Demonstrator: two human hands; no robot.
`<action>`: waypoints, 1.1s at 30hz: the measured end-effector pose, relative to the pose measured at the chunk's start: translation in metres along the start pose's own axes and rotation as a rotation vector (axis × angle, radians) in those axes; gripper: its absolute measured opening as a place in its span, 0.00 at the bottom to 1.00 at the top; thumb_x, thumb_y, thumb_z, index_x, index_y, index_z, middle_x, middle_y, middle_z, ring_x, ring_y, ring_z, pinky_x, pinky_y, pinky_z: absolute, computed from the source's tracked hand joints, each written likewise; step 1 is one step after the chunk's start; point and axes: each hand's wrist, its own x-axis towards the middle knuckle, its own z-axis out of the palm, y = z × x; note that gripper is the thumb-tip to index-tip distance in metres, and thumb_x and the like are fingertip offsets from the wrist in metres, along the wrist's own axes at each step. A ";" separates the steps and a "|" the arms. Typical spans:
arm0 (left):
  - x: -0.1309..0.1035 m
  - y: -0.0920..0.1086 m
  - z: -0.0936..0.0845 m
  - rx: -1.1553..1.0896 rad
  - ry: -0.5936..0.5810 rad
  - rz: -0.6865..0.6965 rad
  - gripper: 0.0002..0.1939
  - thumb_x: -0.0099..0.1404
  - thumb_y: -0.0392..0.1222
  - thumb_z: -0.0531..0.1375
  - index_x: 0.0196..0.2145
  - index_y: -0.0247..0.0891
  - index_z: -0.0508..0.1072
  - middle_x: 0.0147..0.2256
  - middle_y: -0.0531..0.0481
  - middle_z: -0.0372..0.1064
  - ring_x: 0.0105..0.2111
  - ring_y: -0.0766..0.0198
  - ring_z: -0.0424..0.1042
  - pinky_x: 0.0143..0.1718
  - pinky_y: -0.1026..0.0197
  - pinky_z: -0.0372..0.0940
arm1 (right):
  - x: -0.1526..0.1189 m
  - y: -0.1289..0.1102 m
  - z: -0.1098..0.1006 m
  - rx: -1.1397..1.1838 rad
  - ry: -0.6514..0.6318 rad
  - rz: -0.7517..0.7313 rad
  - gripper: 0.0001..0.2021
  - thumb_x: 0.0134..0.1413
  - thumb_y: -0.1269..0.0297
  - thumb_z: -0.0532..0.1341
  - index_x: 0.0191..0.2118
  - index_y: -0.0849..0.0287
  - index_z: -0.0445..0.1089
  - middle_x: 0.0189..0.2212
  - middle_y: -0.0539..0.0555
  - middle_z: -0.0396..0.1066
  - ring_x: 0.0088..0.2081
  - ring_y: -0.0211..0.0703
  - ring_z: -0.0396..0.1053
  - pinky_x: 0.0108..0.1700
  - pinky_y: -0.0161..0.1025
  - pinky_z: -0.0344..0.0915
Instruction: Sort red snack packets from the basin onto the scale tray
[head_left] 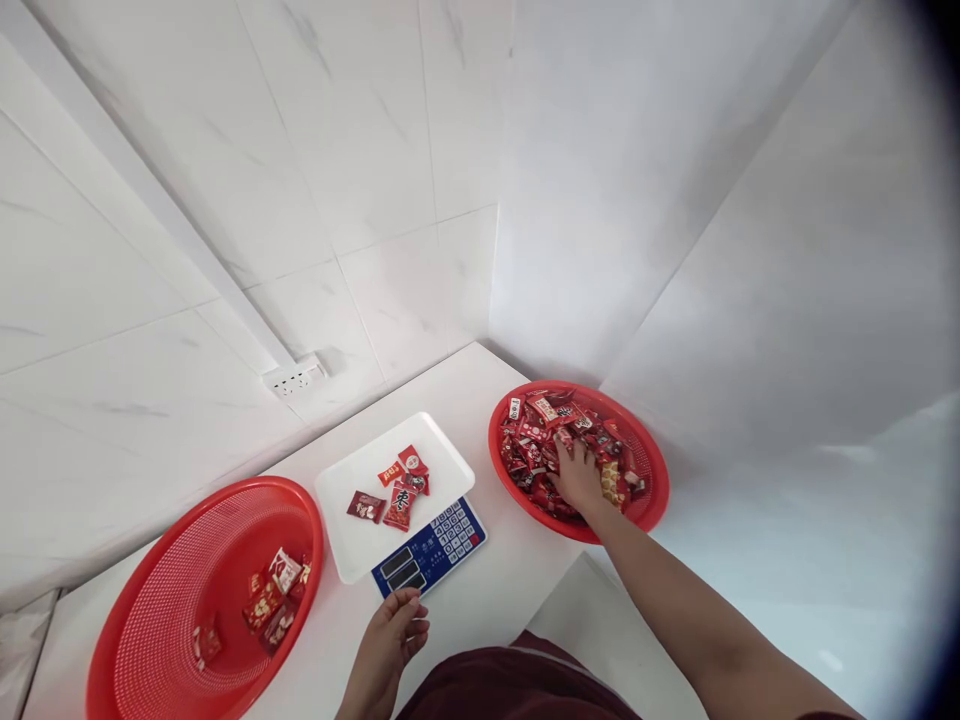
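My right hand (579,480) reaches into a red plastic basket (654,462) full of small wrapped snack packets (529,452). Its fingers are spread, with the fingertips touching the packets. My left hand (388,640) hangs by the front edge of a blue digital scale (435,548), its fingers curled in and nothing visible in them. Several red and dark red packets (400,505) lie on the scale's white tray (345,545).
A larger red basket (161,560) leans at the left, with several packets (276,605) low inside. Under everything is a white table (480,385), set against a tiled wall (360,170). A socket strip (296,376) is fixed to the wall behind the tray.
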 end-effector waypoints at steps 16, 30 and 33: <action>0.004 -0.001 0.007 0.047 0.043 0.061 0.16 0.46 0.45 0.65 0.32 0.37 0.69 0.25 0.53 0.67 0.23 0.70 0.67 0.29 0.65 0.62 | 0.010 0.012 0.002 0.499 0.123 -0.047 0.13 0.52 0.70 0.50 0.38 0.59 0.69 0.41 0.60 0.69 0.45 0.48 0.65 0.49 0.42 0.57; 0.005 0.001 0.019 0.051 0.019 0.063 0.15 0.46 0.45 0.65 0.32 0.37 0.68 0.24 0.53 0.67 0.23 0.70 0.67 0.29 0.65 0.61 | 0.011 0.026 -0.012 1.167 0.204 0.351 0.11 0.45 0.58 0.54 0.35 0.56 0.65 0.20 0.48 0.69 0.23 0.41 0.68 0.26 0.38 0.66; 0.004 0.002 0.021 0.056 0.012 0.068 0.15 0.47 0.45 0.65 0.32 0.37 0.68 0.24 0.54 0.67 0.23 0.70 0.67 0.28 0.65 0.61 | 0.007 0.027 -0.013 1.187 0.234 0.345 0.11 0.45 0.59 0.54 0.35 0.56 0.66 0.21 0.50 0.70 0.25 0.41 0.68 0.31 0.39 0.67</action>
